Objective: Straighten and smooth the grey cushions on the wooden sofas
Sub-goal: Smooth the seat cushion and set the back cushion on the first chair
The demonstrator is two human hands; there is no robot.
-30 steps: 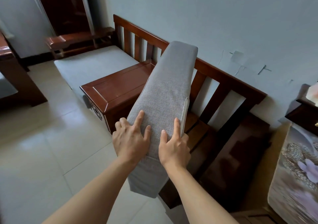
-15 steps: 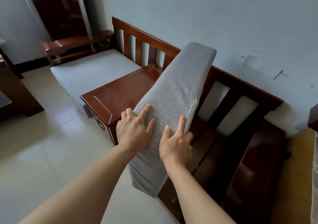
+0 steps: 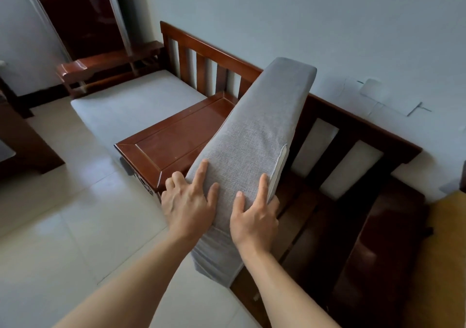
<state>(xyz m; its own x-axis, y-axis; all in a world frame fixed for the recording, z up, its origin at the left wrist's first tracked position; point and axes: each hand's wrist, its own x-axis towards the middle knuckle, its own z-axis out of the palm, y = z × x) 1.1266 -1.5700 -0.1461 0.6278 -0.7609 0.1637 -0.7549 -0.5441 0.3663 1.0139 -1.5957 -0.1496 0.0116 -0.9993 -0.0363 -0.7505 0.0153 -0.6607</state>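
A long grey cushion (image 3: 252,136) stands on its edge, tilted from the near seat edge up toward the slatted backrest (image 3: 353,128) of the wooden sofa. My left hand (image 3: 187,204) grips its narrow upper edge from the left, two fingers laid on the fabric and the rest curled over the side. My right hand (image 3: 254,219) grips the same edge from the right, with its outer fingers wrapped round the piped seam. Under the cushion the dark seat slats (image 3: 302,224) are bare. A second grey cushion (image 3: 133,108) lies flat on the far seat.
A red-brown wooden console (image 3: 176,138) sits between the two seats, just left of the held cushion. Pale tiled floor (image 3: 63,226) spreads to the left. Dark wooden furniture (image 3: 22,146) stands at the far left, and a yellow surface (image 3: 443,252) at the right edge.
The view has swung left and down, so the patterned object on the right is out of sight. The cushion stays on edge, and both hands keep the same hold.
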